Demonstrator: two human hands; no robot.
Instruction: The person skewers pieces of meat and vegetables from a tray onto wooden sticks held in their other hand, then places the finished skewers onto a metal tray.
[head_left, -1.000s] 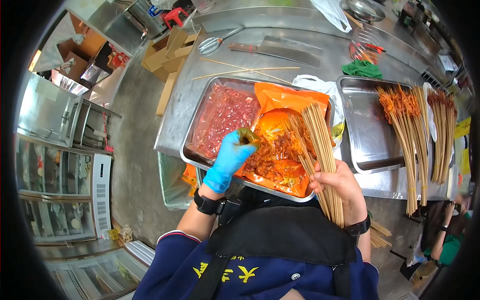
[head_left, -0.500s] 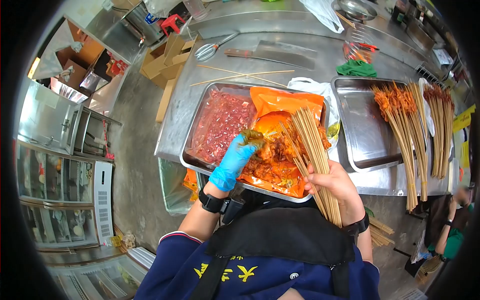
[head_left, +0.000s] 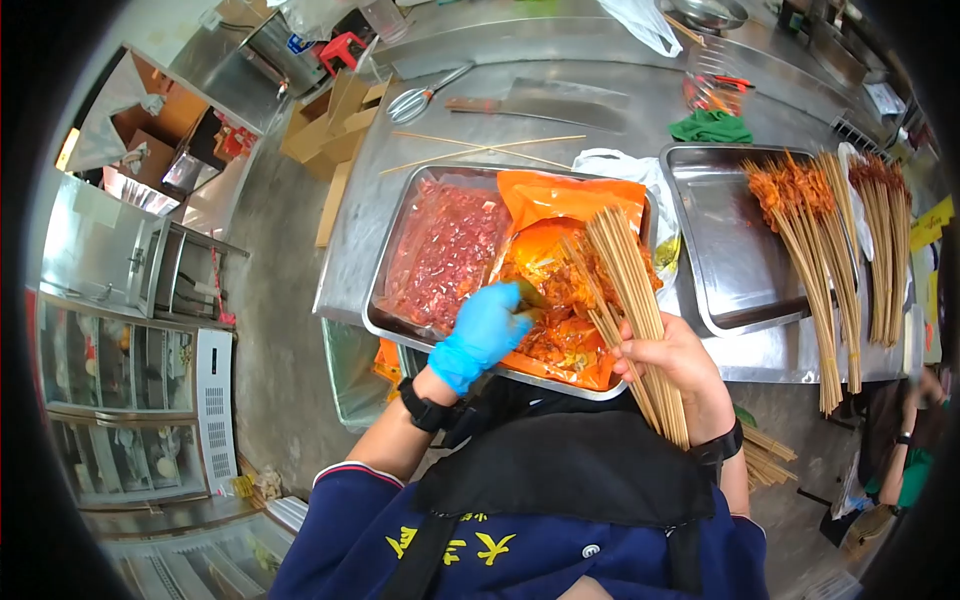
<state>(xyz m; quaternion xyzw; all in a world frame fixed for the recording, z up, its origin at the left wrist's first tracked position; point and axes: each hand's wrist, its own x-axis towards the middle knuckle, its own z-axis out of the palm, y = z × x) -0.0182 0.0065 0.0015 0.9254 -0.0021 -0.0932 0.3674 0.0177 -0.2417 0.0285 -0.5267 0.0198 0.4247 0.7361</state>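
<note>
Across the upper half of the frame: stainless steel desk point(head_left: 600, 70), concrete floor to its left. Lower right corner: another person point(head_left: 905, 470), only partly in view, hands not at this desk.

Centre of frame: large steel tray point(head_left: 378, 300) at the desk's near edge. Its left half holds raw red meat point(head_left: 445, 250), cut small. Its right half holds an opened orange bag point(head_left: 570, 195) with marinated meat point(head_left: 565, 335) heaped inside.

Right of centre: second steel tray point(head_left: 725, 250). The left part is bare. Finished skewers point(head_left: 800, 210) lie side by side along its right side, meat ends toward the top of the frame. A further batch of loaded sticks point(head_left: 880, 230) lies at the far right edge.

Progress, as judged from the layout: a fair number are threaded and set down. Both meat heaps look barely dented, and a thick bundle of sticks is unused, so most of the threading looks yet to be done.

Hands:
- Right hand point(head_left: 670, 365) is bare and clenched round a bundle of bare bamboo skewers point(head_left: 625, 270), tips fanned out over the orange bag.
- Left hand point(head_left: 487, 325) wears a blue glove and is down at the bag's near-left edge. Its fingertips are pinched on a dark greenish piece point(head_left: 528, 293). What the piece is, cannot tell.
- No single stick is drawn from the bundle, as far as shows.

Top of frame, smaller items on the desk: cleaver point(head_left: 560, 103), wire skimmer point(head_left: 420, 98), two loose sticks point(head_left: 480, 150), green cloth point(head_left: 712, 127).
</note>
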